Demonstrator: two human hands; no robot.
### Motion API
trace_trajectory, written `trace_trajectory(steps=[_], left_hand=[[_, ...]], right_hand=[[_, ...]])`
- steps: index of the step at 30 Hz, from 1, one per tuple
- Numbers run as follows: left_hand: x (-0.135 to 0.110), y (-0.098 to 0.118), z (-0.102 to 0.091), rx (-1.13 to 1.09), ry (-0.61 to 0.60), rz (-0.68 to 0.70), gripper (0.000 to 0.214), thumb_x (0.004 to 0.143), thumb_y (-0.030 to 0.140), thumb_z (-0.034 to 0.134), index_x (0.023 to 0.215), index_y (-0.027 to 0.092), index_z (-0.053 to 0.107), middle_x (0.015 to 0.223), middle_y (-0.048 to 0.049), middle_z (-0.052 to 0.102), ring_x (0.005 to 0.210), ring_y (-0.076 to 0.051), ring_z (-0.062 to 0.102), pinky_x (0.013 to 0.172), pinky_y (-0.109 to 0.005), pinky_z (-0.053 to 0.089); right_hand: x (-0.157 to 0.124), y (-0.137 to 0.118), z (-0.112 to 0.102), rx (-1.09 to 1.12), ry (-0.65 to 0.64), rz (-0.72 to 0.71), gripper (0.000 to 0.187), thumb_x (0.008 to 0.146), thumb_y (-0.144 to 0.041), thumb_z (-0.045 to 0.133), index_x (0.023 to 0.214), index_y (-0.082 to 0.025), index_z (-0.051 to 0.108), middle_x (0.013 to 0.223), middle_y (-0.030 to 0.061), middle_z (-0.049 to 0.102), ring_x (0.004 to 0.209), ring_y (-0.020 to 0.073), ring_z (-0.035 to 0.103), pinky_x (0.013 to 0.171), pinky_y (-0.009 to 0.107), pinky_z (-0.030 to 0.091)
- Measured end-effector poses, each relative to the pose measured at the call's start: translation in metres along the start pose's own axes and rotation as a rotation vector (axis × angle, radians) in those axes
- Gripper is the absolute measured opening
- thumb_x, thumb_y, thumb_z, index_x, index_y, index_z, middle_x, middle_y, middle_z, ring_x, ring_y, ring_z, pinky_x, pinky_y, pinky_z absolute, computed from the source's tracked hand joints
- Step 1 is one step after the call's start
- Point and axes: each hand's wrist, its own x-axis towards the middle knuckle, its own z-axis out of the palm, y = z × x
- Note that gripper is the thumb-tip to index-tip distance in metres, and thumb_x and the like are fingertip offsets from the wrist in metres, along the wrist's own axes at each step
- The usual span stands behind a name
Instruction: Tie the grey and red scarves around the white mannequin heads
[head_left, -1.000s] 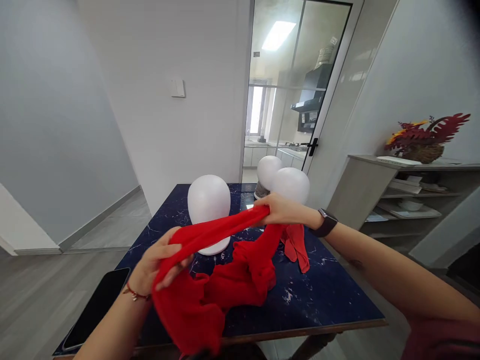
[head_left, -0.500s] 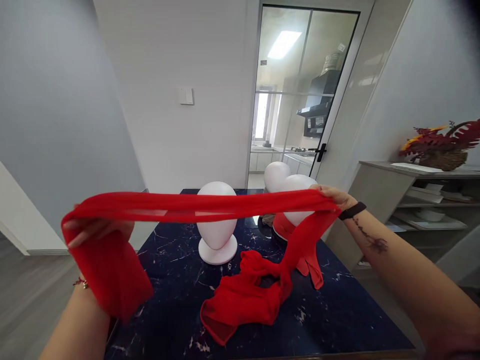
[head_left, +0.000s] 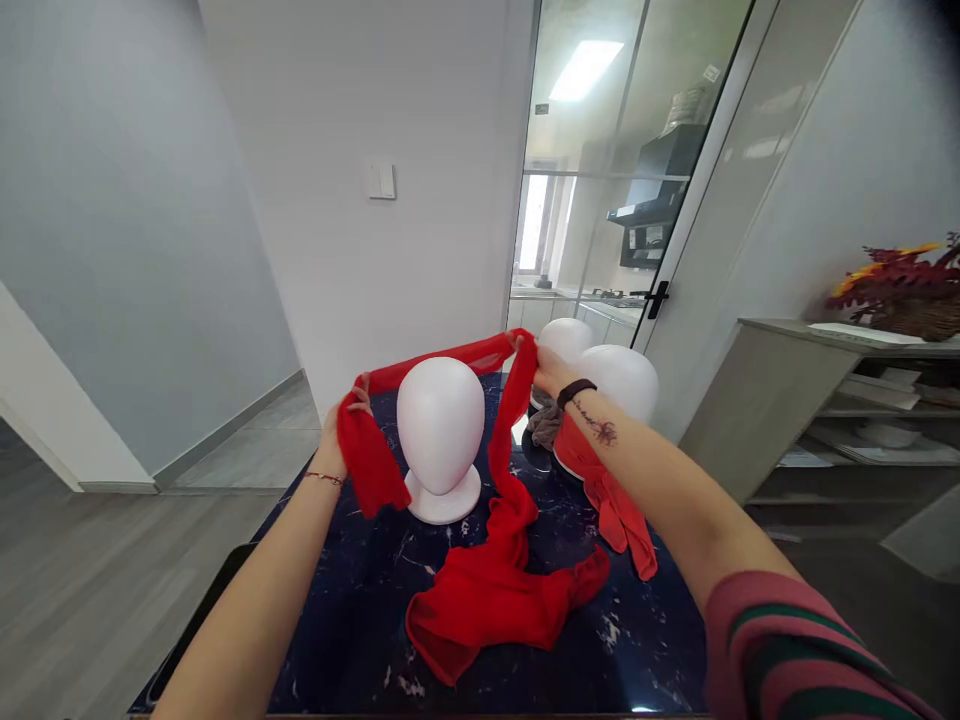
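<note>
A long red scarf (head_left: 495, 600) runs between my two hands, passing behind a white mannequin head (head_left: 441, 425) on a round base. My left hand (head_left: 346, 420) is closed on the scarf at the head's left, and a short end hangs below it. To the right of the head, my right hand (head_left: 536, 362) grips the scarf a little higher. From there the cloth drops to the table and lies bunched in front of the head.
The dark blue marbled table (head_left: 360, 620) carries two more white heads (head_left: 619, 380), the nearer with a coral-red cloth (head_left: 607, 490) at its base. Beside them lies a grey-brown cloth (head_left: 545, 425). A dark flat object (head_left: 202, 610) sits at the left edge. Shelves (head_left: 855, 440) stand right.
Both hands have reached forward and closer together. The stretched scarf has passed from in front of the mannequin head to behind it.
</note>
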Motion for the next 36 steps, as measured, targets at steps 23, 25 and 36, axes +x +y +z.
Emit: trace_trajectory(steps=[23, 25, 36], left_hand=[[-0.097, -0.096, -0.077, -0.097, 0.430, -0.542, 0.031, 0.073, -0.001, 0.040, 0.099, 0.009, 0.053, 0.064, -0.0043, 0.065, 0.044, -0.007, 0.059, 0.045, -0.012, 0.051], [-0.099, -0.098, -0.075, -0.093, 0.465, -0.519, 0.030, 0.073, 0.001, 0.039, 0.098, 0.009, 0.054, 0.063, -0.0038, 0.064, 0.043, -0.007, 0.058, 0.044, -0.012, 0.050], [-0.106, -0.124, -0.074, 0.211, 0.436, -0.530, 0.025, 0.076, 0.009, 0.044, 0.095, 0.008, 0.060, 0.077, -0.0099, 0.071, 0.065, -0.019, 0.068, 0.062, -0.030, 0.057]], right_hand=[[-0.179, 0.168, -0.068, 0.860, 0.009, 0.594, 0.005, 0.084, -0.010, 0.054, 0.081, -0.014, 0.052, 0.054, -0.0094, 0.056, 0.046, -0.0017, 0.057, 0.049, 0.001, 0.045], [-0.181, 0.164, -0.067, 0.839, -0.004, 0.567, 0.007, 0.084, -0.013, 0.056, 0.078, -0.013, 0.052, 0.053, -0.0087, 0.055, 0.044, -0.0016, 0.055, 0.047, 0.002, 0.043], [-0.211, 0.204, -0.011, -0.231, -0.149, 0.350, 0.041, 0.080, -0.043, 0.058, 0.108, -0.018, 0.043, 0.071, 0.0006, 0.065, 0.056, 0.0147, 0.062, 0.057, 0.028, 0.051]])
